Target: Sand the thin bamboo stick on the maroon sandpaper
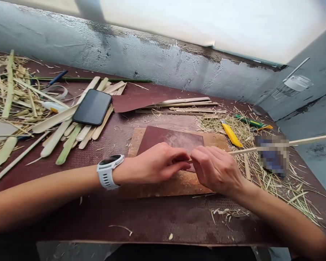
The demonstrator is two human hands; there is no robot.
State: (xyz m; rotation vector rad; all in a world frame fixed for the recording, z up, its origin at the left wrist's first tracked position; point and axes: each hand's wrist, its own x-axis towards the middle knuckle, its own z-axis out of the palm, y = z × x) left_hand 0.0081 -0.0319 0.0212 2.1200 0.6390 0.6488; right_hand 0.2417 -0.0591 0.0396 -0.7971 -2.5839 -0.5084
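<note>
One bamboo strip (312, 140) is pinched in the right hand (216, 166). What the left hand (163, 163), just beside, holds is unclear.

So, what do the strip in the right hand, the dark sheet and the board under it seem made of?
Strip: probably bamboo or wood, unpainted; pale, straw-coloured surface.
Dark sheet: likely sandpaper, matt; reddish-brown face with pale dust.
Board: seemingly wood or plywood, worn; orange-brown, scuffed face.

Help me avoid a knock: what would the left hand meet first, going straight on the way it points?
Most likely the right hand: the left hand points towards it, and the two look very close, though this view leaves any gap between them unclear.
</note>
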